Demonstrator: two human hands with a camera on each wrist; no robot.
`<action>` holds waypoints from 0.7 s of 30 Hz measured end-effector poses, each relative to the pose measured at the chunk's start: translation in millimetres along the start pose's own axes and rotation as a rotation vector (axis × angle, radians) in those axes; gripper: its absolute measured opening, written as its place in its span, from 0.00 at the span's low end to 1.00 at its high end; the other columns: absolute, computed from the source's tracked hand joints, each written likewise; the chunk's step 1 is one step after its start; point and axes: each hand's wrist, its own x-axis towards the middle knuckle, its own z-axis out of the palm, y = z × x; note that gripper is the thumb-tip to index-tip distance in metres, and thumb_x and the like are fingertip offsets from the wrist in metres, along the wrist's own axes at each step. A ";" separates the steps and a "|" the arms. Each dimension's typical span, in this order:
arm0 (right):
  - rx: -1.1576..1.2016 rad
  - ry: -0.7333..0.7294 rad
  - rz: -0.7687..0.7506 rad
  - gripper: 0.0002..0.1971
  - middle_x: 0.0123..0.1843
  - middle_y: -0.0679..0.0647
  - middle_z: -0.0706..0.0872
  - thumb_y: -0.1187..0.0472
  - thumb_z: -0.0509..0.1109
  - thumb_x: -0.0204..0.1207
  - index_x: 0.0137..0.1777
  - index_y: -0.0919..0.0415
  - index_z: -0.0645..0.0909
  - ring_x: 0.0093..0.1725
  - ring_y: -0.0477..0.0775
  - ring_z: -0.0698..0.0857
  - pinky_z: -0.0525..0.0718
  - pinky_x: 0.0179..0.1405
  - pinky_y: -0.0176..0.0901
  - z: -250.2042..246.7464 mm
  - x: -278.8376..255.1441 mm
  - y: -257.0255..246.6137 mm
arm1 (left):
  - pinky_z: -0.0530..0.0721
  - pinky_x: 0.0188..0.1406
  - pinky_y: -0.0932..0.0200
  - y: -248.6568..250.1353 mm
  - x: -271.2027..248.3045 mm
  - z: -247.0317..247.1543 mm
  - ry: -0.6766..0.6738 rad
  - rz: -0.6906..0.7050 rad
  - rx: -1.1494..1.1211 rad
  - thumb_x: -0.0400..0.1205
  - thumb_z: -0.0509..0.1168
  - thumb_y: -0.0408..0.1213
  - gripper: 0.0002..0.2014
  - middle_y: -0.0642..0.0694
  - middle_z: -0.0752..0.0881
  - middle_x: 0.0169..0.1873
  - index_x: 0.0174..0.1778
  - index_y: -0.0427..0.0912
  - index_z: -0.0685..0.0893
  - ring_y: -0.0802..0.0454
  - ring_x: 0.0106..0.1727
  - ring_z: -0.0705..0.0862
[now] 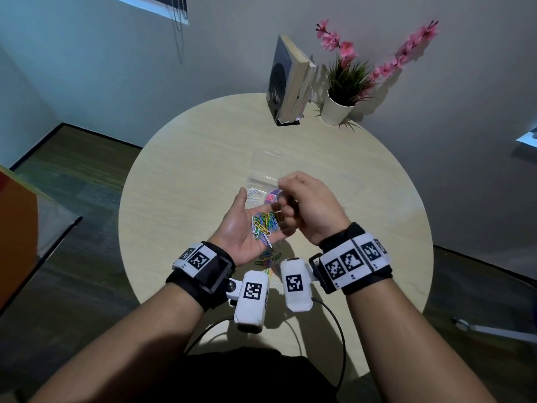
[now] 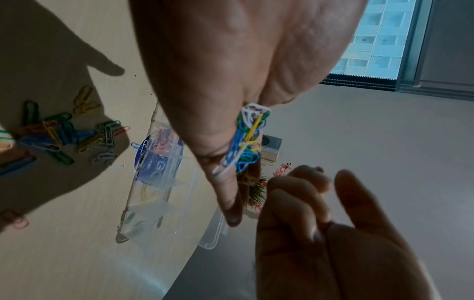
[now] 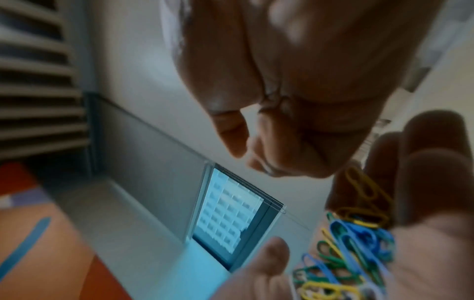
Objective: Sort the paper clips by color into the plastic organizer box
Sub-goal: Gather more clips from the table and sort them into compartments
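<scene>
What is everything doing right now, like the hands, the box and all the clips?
left hand: palm up, open, carrying a heap of clips.
clips in the palm: mixed colours, unsorted.
right hand: fingers curled above the palm; too blurred to tell if it holds a clip.
organizer box: lid open, some clips already in its compartments.
clips on the table: loose pile, unsorted.
books: upright in a stand.

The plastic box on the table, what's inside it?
The clear organizer box holds a few sorted clips: pink ones in one compartment, yellow ones in another, greenish ones near the end. In the head view the hands cover much of it, so no full count.
</scene>
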 end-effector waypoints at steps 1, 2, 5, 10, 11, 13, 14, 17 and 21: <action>-0.217 -0.012 -0.074 0.10 0.28 0.55 0.78 0.63 0.68 0.78 0.35 0.58 0.76 0.29 0.61 0.80 0.72 0.19 0.36 1.9 0.2 0.3 | 0.87 0.52 0.42 -0.2 -0.3 1.2 0.012 0.000 0.006 0.83 0.41 0.67 0.42 0.31 0.87 0.45 0.52 0.30 0.84 0.38 0.45 0.88; -0.493 -0.035 -0.152 0.09 0.30 0.54 0.82 0.60 0.71 0.75 0.34 0.57 0.78 0.34 0.62 0.84 0.77 0.25 0.40 3.6 1.0 0.0 | 0.88 0.50 0.42 -0.3 -0.7 2.0 0.025 -0.003 0.011 0.83 0.41 0.67 0.42 0.29 0.87 0.49 0.55 0.28 0.82 0.36 0.48 0.89; -1.172 -0.069 -0.237 0.04 0.37 0.51 0.86 0.58 0.71 0.71 0.36 0.53 0.83 0.41 0.54 0.84 0.78 0.36 0.41 9.2 3.3 -3.9 | 0.89 0.43 0.46 0.0 -2.9 3.0 0.013 -0.034 0.018 0.82 0.40 0.68 0.44 0.27 0.87 0.51 0.61 0.28 0.79 0.36 0.50 0.89; -1.383 -0.092 -0.237 0.04 0.48 0.53 0.88 0.59 0.69 0.73 0.44 0.51 0.84 0.47 0.57 0.86 0.77 0.36 0.41 16.2 3.3 -5.4 | 0.89 0.41 0.48 1.6 -4.9 2.0 0.016 -0.054 0.013 0.81 0.39 0.70 0.45 0.29 0.88 0.47 0.61 0.29 0.79 0.38 0.46 0.90; -1.415 -0.093 -0.249 0.04 0.50 0.54 0.87 0.59 0.69 0.74 0.46 0.51 0.84 0.49 0.58 0.86 0.76 0.36 0.41 17.9 1.9 -5.2 | 0.89 0.43 0.48 1.9 -4.3 0.6 0.024 -0.055 0.020 0.81 0.38 0.70 0.45 0.29 0.88 0.48 0.63 0.29 0.78 0.38 0.47 0.90; -1.474 -0.100 -0.272 0.07 0.51 0.56 0.87 0.60 0.67 0.75 0.50 0.54 0.84 0.50 0.60 0.86 0.76 0.37 0.42 20.9 -0.5 -4.3 | 0.89 0.46 0.49 1.6 -2.5 -1.3 0.048 -0.060 0.040 0.81 0.38 0.70 0.46 0.29 0.88 0.50 0.65 0.28 0.77 0.38 0.49 0.90; -1.495 -0.102 -0.270 0.08 0.51 0.58 0.87 0.62 0.67 0.75 0.51 0.56 0.84 0.49 0.62 0.86 0.78 0.37 0.43 21.6 -0.6 -3.2 | 0.89 0.47 0.50 1.2 -1.5 -2.2 0.061 -0.061 0.043 0.81 0.39 0.70 0.47 0.29 0.88 0.49 0.64 0.28 0.78 0.39 0.49 0.90; -1.522 -0.096 -0.242 0.10 0.52 0.60 0.86 0.64 0.65 0.75 0.54 0.59 0.84 0.49 0.63 0.87 0.80 0.38 0.44 24.4 -0.9 0.3 | 0.90 0.43 0.52 -0.3 0.5 -2.5 0.091 -0.058 0.043 0.81 0.39 0.70 0.46 0.31 0.88 0.47 0.62 0.27 0.79 0.40 0.46 0.90; -1.483 -0.064 -0.190 0.11 0.54 0.61 0.85 0.64 0.66 0.75 0.56 0.60 0.83 0.51 0.63 0.86 0.84 0.44 0.47 25.7 0.4 2.9 | 0.88 0.49 0.51 -1.3 3.3 -5.1 0.103 -0.061 0.043 0.80 0.39 0.71 0.47 0.31 0.87 0.51 0.68 0.29 0.76 0.41 0.48 0.90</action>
